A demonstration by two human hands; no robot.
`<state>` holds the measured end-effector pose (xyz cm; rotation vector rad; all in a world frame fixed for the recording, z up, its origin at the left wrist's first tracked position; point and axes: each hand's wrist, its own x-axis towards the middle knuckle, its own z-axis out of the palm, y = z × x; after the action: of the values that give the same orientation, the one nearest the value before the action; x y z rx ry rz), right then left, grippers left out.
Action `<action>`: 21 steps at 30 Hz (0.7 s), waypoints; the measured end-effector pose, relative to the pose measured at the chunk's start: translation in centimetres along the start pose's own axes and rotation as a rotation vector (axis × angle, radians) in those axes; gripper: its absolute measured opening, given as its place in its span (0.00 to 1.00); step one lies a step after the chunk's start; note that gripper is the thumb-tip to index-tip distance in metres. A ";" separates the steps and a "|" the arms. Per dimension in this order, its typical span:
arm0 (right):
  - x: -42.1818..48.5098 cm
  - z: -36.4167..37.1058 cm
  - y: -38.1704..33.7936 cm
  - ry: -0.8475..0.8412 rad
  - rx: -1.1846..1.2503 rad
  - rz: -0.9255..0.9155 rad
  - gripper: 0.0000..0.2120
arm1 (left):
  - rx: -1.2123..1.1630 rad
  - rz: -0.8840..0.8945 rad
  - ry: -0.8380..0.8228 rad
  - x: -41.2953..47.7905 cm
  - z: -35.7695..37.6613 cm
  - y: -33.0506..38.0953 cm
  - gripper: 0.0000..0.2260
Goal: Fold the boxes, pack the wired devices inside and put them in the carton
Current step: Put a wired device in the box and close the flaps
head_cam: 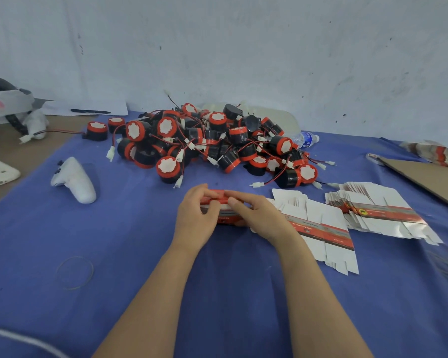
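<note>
The small red-and-white box (225,218) sits between both hands just above the blue-covered tabletop (140,254), only partly formed. Its long axis runs left to right, from one palm to the other. The left hand (195,218) grips its left end, fingers (208,193) curled over the far top edge. The right hand (259,215) grips the right end with the thumb pressed onto the top face, so both hands pinch the box and neither is free. Whether the end flaps are tucked in cannot be told, as the hands cover them.

The pile of wired devices (217,143), black drums with red rims and trailing leads, lies straight beyond the fingertips. Its nearest piece is closer to the left hand, which looks the likelier one to reach for it. Fanned flat box blanks (321,228) lie just right of the right fingers, with a brown cardboard panel (429,182), possibly the carton's flap, further right. A white controller (73,179) lies well left of the left fingers, and a rubber band (74,272) lies nearer the person.
</note>
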<state>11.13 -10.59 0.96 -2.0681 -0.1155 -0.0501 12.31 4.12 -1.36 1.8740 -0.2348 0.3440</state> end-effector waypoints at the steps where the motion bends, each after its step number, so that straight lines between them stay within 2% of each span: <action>1: 0.0 0.4 -0.2 0.029 0.034 0.019 0.13 | -0.001 -0.026 0.014 0.0 0.2 0.0 0.08; 4: 0.0 1.6 -0.4 0.157 0.075 0.081 0.14 | -0.061 -0.108 0.029 0.0 0.5 0.1 0.13; 7: 0.1 2.4 -0.5 0.219 0.132 0.205 0.21 | -0.162 -0.235 0.014 -0.1 1.0 0.5 0.21; 9: 0.2 2.6 -0.7 0.201 0.152 0.228 0.17 | -0.186 -0.327 -0.002 0.1 1.2 0.5 0.27; 10: 0.1 2.8 -0.9 0.187 0.132 0.211 0.14 | -0.177 -0.350 -0.010 0.2 1.2 0.5 0.26; 14: -0.4 3.5 -1.0 0.183 0.034 0.137 0.15 | -0.215 -0.352 0.000 -0.1 1.1 0.5 0.16; 18: -0.4 3.6 -0.5 0.172 0.099 0.113 0.19 | -0.236 -0.258 0.029 -0.4 1.0 0.4 0.25; 21: -0.2 3.7 -0.2 0.209 0.133 0.070 0.22 | -0.249 -0.232 0.053 -0.4 0.9 0.0 0.28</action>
<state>10.87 -7.24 -0.69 -1.9205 0.0803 -0.2093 12.00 3.27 -1.77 1.6243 -0.0209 0.1948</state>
